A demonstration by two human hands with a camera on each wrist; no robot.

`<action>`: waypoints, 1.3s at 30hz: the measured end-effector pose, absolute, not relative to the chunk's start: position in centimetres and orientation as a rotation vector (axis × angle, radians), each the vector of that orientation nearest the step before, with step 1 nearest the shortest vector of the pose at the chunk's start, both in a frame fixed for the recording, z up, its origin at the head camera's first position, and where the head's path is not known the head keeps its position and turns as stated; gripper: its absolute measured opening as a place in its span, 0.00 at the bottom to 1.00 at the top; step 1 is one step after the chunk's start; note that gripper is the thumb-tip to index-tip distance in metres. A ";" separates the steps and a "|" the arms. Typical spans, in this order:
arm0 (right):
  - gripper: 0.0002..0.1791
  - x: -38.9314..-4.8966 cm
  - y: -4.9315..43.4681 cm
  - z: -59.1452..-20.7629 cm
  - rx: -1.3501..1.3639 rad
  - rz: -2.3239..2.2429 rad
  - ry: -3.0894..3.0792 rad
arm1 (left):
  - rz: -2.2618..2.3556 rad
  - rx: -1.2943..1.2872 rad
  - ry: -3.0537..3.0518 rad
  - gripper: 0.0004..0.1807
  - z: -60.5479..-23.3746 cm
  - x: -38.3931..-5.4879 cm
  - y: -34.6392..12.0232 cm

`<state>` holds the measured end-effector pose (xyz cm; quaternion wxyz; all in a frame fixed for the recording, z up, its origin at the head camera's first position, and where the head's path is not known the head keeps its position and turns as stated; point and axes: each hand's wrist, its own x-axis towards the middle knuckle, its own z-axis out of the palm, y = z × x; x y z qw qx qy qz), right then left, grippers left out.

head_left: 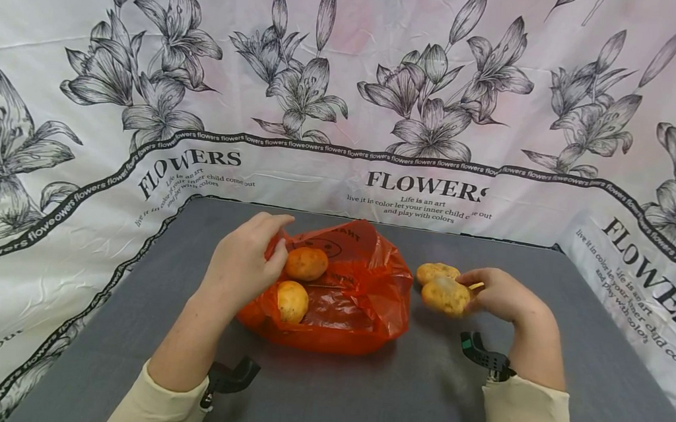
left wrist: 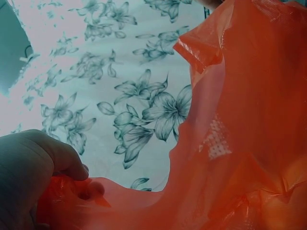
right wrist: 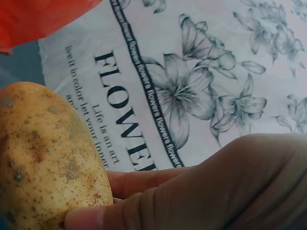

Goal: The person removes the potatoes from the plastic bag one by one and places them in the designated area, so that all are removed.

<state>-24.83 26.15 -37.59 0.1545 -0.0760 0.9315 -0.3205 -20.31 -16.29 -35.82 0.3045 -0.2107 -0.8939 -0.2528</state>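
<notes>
My left hand point(head_left: 245, 257) pinches the left rim of a red plastic bag point(head_left: 388, 294), thumb and finger on the film, as the left wrist view shows. The bag lies with its mouth spread. Inside it, one potato point(head_left: 307, 263) sits toward the back and another potato point(head_left: 292, 301) nearer the front left. To the right of the bag, my right hand point(head_left: 504, 295) grips a potato point(right wrist: 48, 153) between thumb and fingers. Just behind that one, a further potato point(head_left: 436, 272) shows partly covered by it.
A grey tabletop point(head_left: 329, 402) lies under everything. Behind and at the sides hangs a white cloth point(head_left: 317, 176) printed with flowers and lettering. A dark camera mount point(head_left: 232, 375) sticks out from the left wrist, and another mount point(head_left: 484, 356) from the right.
</notes>
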 end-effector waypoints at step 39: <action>0.33 -26.1 26.4 -39.6 -0.170 -0.857 2.620 | -0.661 -0.561 -2.386 0.19 -35.9 -20.5 -16.1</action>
